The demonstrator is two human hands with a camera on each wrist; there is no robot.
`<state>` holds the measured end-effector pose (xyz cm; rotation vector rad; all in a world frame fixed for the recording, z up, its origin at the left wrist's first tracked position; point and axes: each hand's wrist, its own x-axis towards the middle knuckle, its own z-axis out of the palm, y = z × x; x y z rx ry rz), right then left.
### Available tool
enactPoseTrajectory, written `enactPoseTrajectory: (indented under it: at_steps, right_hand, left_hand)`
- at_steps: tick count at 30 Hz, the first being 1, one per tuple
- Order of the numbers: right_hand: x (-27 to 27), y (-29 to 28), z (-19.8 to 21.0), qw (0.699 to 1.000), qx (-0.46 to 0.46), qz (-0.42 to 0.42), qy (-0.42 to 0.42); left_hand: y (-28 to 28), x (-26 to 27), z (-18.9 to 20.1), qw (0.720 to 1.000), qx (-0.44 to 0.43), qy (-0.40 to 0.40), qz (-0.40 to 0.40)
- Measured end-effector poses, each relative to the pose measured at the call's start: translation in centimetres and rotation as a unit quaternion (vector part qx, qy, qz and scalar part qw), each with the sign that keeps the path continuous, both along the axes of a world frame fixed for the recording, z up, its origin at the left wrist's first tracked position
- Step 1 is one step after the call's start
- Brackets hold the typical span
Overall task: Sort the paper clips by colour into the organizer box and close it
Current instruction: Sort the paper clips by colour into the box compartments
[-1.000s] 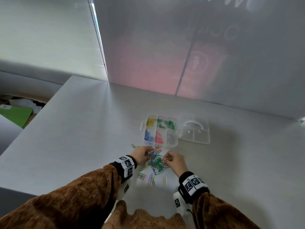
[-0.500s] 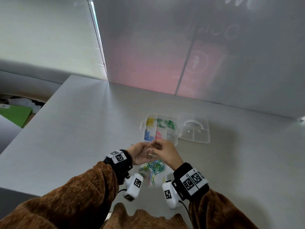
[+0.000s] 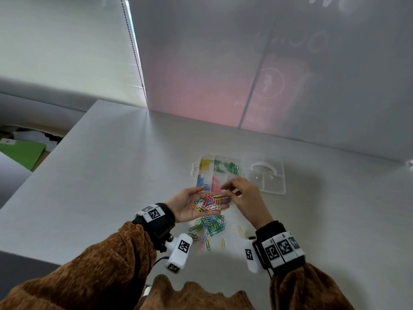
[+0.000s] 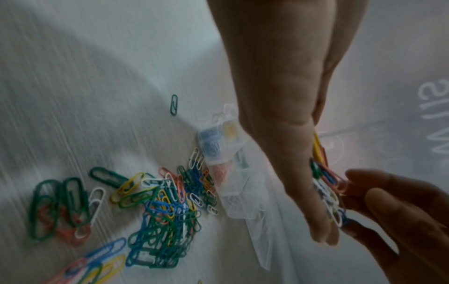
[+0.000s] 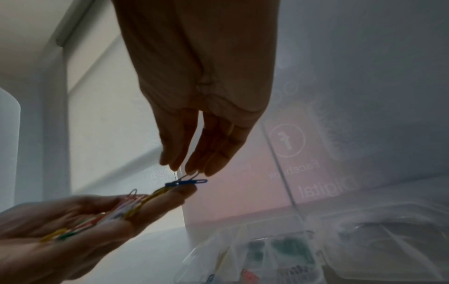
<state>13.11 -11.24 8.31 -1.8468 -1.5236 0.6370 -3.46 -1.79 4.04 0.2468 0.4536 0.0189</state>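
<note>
The clear organizer box (image 3: 194,170) lies open on the table, holding yellow, green, blue and pink clips in separate compartments. Its lid (image 3: 267,175) is folded out to the right. My left hand (image 3: 185,203) is palm up just in front of the box, fingers straight, carrying a handful of mixed paper clips (image 3: 207,203). My right hand (image 3: 244,193) reaches over the left fingertips. In the right wrist view its thumb and finger pinch a pale clip (image 5: 192,175) just above a blue clip (image 5: 187,182). A loose pile of mixed clips (image 3: 212,227) lies on the table under the hands.
A single green clip (image 4: 174,104) lies apart, left of the box. The grey table (image 3: 111,175) runs far to the left and right. A frosted wall (image 3: 268,86) stands close behind the box. The table's left edge drops to a green folder (image 3: 20,151).
Both hands rose off the pile. The left hand turned palm up with a handful of clips, and the right hand came over its fingertips and pinched one.
</note>
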Motion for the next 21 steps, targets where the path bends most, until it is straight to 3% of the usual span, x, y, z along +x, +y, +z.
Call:
enactPoseTrajectory:
  at_steps: [9,15,21]
  right_hand:
    - [-1.1,0.1,-0.6,0.996,-0.023,0.043,-0.080]
    - [-0.5,-0.1,-0.3,0.996,-0.019,-0.017,0.086]
    - [0.0,-0.1,-0.4,0.995,-0.016,-0.040,0.093]
  left_hand:
    - [-0.1,-0.3,0.2,0.999,-0.005,-0.039,-0.020]
    - [0.1,-0.6,-0.1,0.997,0.051,-0.043,-0.029]
    - [0.1,-0.3,-0.1,0.998,0.042,-0.029,-0.023]
